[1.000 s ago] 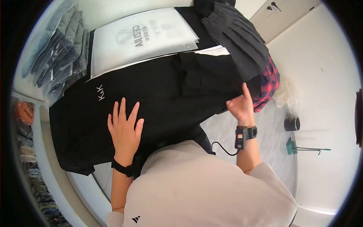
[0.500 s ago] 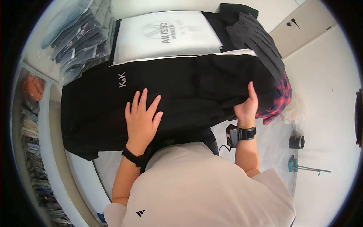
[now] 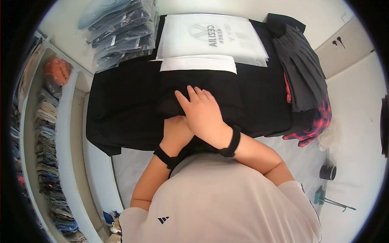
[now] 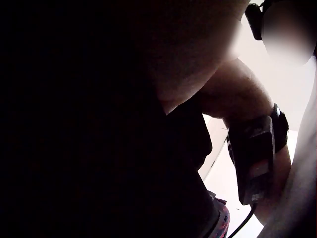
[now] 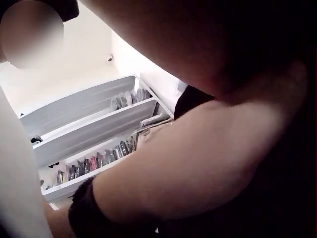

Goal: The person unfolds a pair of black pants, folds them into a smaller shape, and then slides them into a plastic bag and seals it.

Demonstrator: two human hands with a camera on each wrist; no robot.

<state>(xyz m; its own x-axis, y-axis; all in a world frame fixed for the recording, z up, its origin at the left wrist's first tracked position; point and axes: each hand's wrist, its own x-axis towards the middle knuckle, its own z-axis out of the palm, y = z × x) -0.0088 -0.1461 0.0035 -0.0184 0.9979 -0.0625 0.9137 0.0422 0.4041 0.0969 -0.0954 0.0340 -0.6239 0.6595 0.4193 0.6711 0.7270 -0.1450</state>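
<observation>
A black garment [image 3: 121, 105] lies spread and partly folded on the black-covered table, with a white strip [image 3: 198, 64] along its far edge. My right hand [image 3: 204, 115] rests flat on it near the middle, fingers extended away from me. Beside and partly beneath it is my left hand [image 3: 176, 133], its fingers hidden by the right hand and the cloth. The wrists nearly cross in front of my body. In the right wrist view the left hand [image 5: 188, 158] appears close up; the left wrist view is mostly dark, with the right wrist's camera [image 4: 252, 158] showing.
Clear printed bags [image 3: 210, 38] lie behind the garment. Bagged folded clothes [image 3: 125, 34] are stacked at the back left. A grey pleated skirt [image 3: 300, 69] and a red plaid garment [image 3: 320, 121] hang over the right end. Shelves of packed clothes [image 3: 52, 162] stand left.
My right hand has moved left from the garment's right side to its middle, beside the left hand. The garment's right part is now folded leftward, covering the K&K lettering. The view has shifted left.
</observation>
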